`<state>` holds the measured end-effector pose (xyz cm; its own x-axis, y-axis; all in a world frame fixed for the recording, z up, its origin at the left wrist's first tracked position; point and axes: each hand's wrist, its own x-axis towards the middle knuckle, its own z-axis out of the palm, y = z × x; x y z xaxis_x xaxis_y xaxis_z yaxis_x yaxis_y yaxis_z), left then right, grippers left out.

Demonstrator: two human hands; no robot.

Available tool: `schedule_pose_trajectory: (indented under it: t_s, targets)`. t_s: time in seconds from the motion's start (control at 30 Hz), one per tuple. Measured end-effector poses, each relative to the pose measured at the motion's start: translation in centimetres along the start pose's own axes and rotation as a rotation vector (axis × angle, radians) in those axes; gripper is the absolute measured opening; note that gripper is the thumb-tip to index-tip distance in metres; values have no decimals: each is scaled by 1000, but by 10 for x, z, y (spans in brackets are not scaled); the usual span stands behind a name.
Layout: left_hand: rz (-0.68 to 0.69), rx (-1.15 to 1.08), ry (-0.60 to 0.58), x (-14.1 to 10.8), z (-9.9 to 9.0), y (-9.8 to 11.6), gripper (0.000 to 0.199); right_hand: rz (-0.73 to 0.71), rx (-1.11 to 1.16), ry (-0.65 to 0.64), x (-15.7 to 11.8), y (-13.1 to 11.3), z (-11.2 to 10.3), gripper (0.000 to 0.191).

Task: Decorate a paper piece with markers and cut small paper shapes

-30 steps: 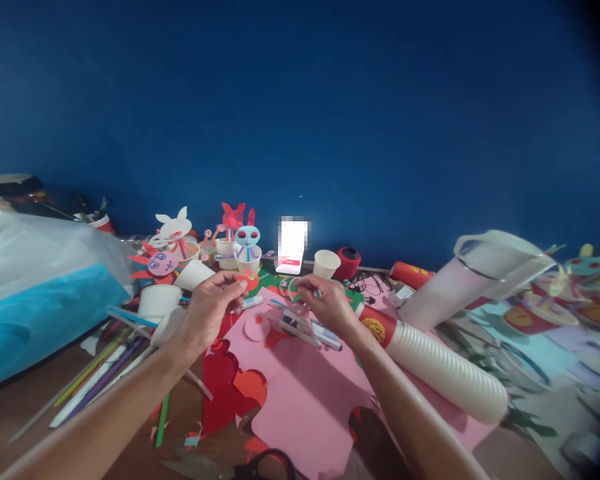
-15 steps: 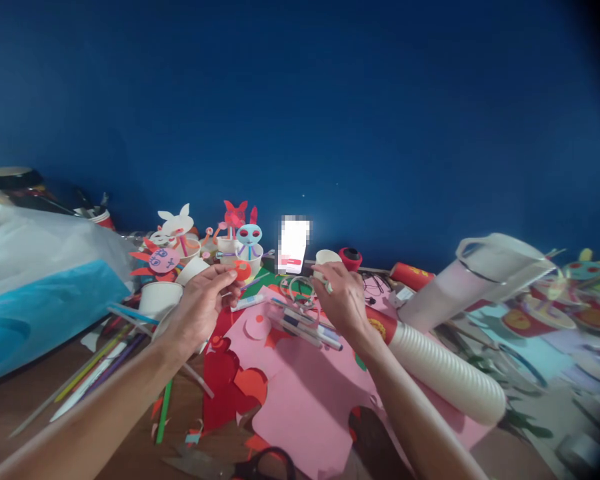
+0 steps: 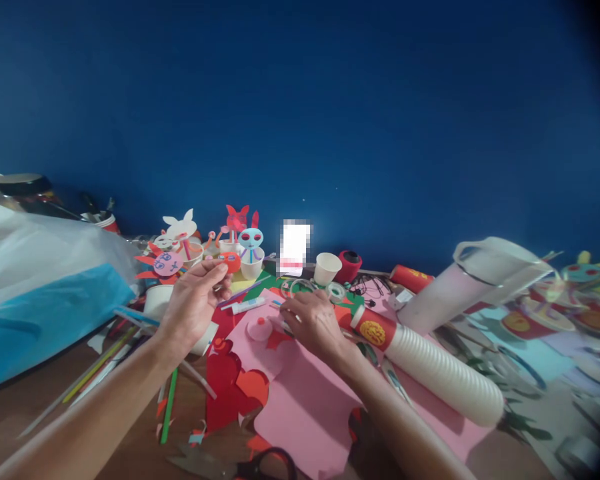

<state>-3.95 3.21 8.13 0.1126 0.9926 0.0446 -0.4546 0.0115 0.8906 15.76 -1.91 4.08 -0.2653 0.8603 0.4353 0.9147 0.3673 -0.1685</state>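
Note:
My left hand (image 3: 193,310) is raised above the table, pinching a small round piece of red-orange paper (image 3: 230,262) between its fingertips. My right hand (image 3: 313,323) is low and palm-down on the pink paper sheet (image 3: 305,413), covering the pile of pens and markers. Whether its fingers grip anything is hidden. Close to that hand lie a clear tape roll (image 3: 300,288) and a glue stick (image 3: 247,305). A small pink paper circle (image 3: 260,329) sits just left of its fingers, and red paper cutouts (image 3: 225,380) lie under my left wrist.
Paper-cup craft figures (image 3: 250,250) stand at the back against a blue wall. Nearby are a lit phone (image 3: 295,248), a white paper cup (image 3: 327,268), a long stack of white cups (image 3: 445,377), a white jug (image 3: 480,280), a plastic bag (image 3: 45,287) and black-handled scissors (image 3: 267,465).
My right hand has dropped from near the back paper cup down onto the pens, moving left. My left hand has shifted slightly left, with the red-orange paper still pinched.

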Motion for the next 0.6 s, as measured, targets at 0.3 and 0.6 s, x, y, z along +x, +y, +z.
schedule_pose_trajectory:
  t_s: [0.3,0.6]
  targets:
    - [55,-108,52,3,-4,28,11,-345,384,-705,-47,-67,-6,15]
    - [54,-126,37,-6,-2,36,8,-386,395,-753,-66,-93,-19,21]
